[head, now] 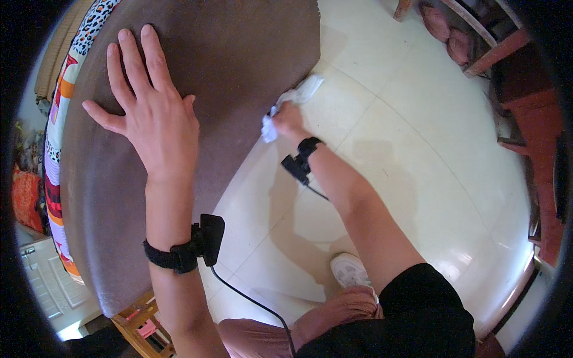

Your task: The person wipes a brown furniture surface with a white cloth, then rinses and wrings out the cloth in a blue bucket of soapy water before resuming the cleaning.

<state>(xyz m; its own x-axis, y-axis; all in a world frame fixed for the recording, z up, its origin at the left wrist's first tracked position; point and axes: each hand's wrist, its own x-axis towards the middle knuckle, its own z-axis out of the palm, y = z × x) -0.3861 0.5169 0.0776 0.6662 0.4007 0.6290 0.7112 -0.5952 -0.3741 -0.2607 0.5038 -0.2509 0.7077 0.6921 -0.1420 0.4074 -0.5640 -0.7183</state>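
My left hand (156, 112) lies with its fingers spread on a brown covered surface (241, 49), palm down and holding nothing. At that surface's right edge, my right hand (288, 120) grips a white cloth (309, 88), which sticks out above and below the fist. The fingers of the right hand are mostly hidden by the cloth and the back of the hand. Each wrist wears a black strap with a small black device and a cable.
Pale floor tiles (429, 170) spread to the right, with my white shoe (349, 270) on them. Patterned fabric (53, 188) runs along the left edge. A wooden frame (130, 313) stands at lower left. Reddish wooden furniture (537, 129) lines the far right, near pink slippers (436, 22).
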